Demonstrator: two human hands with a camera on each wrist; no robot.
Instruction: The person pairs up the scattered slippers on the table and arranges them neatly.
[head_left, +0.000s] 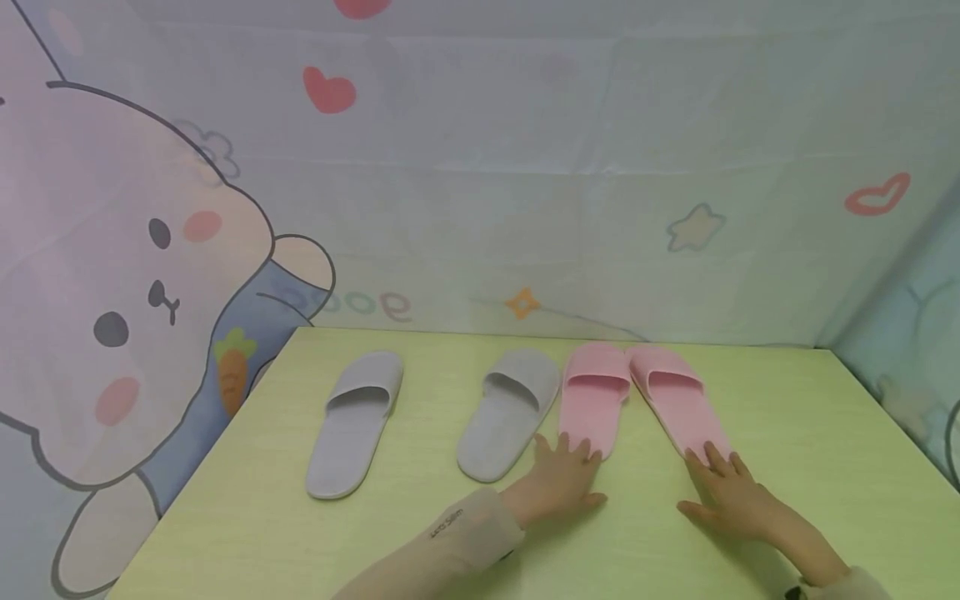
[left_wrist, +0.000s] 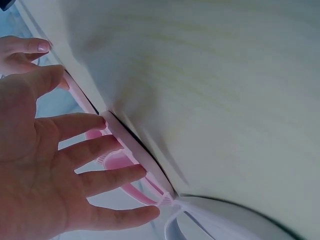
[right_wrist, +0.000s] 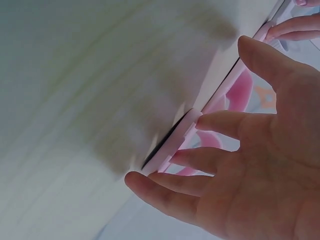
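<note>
Two pink slippers lie on the yellow-green table. My left hand (head_left: 558, 485) has its fingers spread at the heel of the left pink slipper (head_left: 588, 417), fingertips touching its end. At the heel of the right pink slipper (head_left: 686, 408), which slants outward, my right hand (head_left: 738, 500) rests its fingertips with the thumb apart. Both slippers' toes touch or nearly touch at the back. In the left wrist view the left hand (left_wrist: 75, 160) shows straight fingers and an uncurled palm; the right wrist view shows the right hand (right_wrist: 250, 155) likewise extended.
A grey slipper (head_left: 495, 433) lies angled just left of the pink pair, its toe by the left pink one. Farther left is another grey slipper (head_left: 347, 450). The table (head_left: 247, 517) ends at a printed cloth backdrop (head_left: 480, 208) with hearts and a cartoon animal.
</note>
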